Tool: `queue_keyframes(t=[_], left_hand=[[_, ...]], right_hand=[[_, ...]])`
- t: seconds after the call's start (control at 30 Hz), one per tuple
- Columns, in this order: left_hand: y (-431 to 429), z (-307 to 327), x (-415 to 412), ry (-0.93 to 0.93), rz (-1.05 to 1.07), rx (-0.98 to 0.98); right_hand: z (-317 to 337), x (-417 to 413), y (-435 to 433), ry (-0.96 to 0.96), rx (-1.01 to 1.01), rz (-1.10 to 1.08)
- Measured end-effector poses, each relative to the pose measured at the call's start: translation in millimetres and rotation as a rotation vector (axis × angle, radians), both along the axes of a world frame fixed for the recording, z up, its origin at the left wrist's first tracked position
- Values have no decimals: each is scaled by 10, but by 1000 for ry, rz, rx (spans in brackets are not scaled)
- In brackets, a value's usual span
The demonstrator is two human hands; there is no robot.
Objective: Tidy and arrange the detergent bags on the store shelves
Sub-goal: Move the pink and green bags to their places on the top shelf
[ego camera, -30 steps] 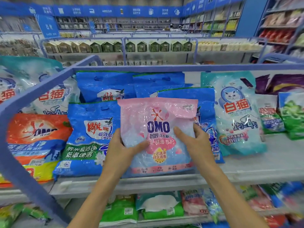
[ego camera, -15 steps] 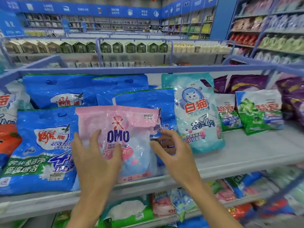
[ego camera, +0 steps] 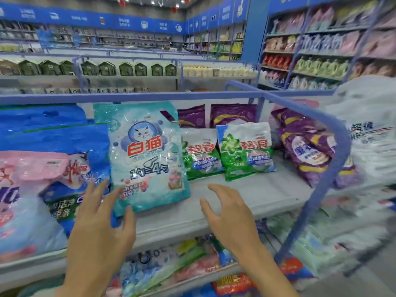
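With my left hand and right hand empty, fingers spread, I judge the teal cat-logo detergent bag, leaning on the shelf ahead, soft, slick and fairly heavy, best gripped by both side edges.

A shop's household-goods aisle. Just beyond the left hand and right hand, a grey shelf carries branded detergent bags facing outward. Far past the hands, blue-railed shelving packed with goods lines the walls under blue overhead signs.
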State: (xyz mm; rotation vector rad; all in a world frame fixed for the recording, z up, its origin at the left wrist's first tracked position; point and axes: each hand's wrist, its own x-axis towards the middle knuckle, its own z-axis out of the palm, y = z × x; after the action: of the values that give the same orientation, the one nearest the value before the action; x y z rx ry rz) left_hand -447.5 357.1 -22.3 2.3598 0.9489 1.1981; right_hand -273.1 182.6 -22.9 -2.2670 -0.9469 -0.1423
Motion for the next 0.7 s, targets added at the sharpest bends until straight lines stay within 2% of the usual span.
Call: queue_keyframes(t=[0.13,0.33,0.43,0.5,0.6,0.7], left_hand=[[-417,163,434,122,-100,-109],[-553,213,1245,185,-242,-59],[-554,233,1746,162,-301,-102],[-462,200,2085,213,-322,-190],[-303,137,2408,366,-172,-239],[-281,147,2550,423,-42,-270]], right_hand=[[20,479,-390,71,-52,-91],[63,1260,-496,154,-60,-221],[66,1652,-444,177,-13,-273],[85,1897,-414,234,54,-300],[82,2242,-365,382,136,-286],[65,2417,-297,536,274,-255]])
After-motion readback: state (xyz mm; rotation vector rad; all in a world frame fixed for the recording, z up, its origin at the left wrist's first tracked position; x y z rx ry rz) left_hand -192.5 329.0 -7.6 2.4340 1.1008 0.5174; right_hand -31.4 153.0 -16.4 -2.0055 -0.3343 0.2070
